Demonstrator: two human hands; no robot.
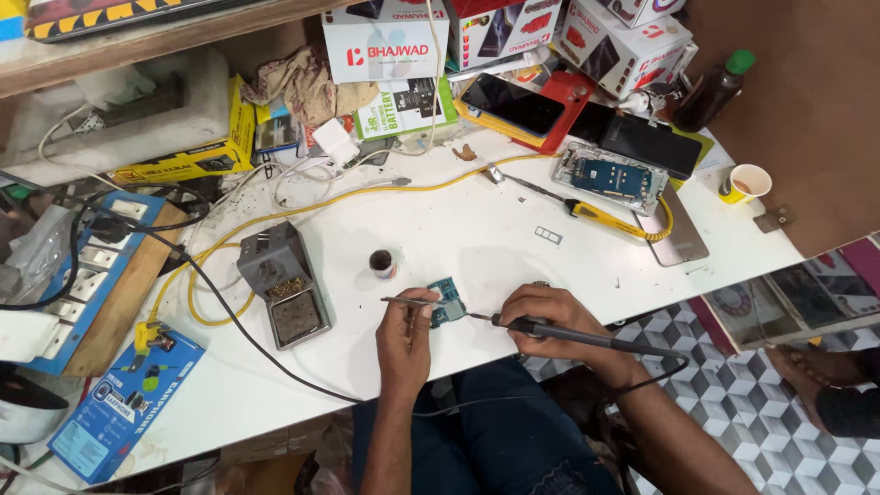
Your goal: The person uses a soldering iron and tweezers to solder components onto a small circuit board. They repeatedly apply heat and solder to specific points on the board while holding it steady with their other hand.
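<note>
A small blue-green circuit board (446, 291) lies near the front edge of the white worktable (477, 229). My left hand (408, 335) grips thin metal tweezers (403, 300) whose tips rest on the board's left side. My right hand (548, 316) holds a black soldering iron (559, 332) like a pen, its tip touching the board from the right. The iron's black cable runs off to the right over my forearm.
A grey soldering stand with a brass wool tray (282, 284) sits left of the board, and a small flux pot (382, 264) stands behind it. An opened phone (610, 177), a yellow-handled tool (600, 216), a paper cup (744, 183), stacked boxes and a power strip (87, 275) surround the work area.
</note>
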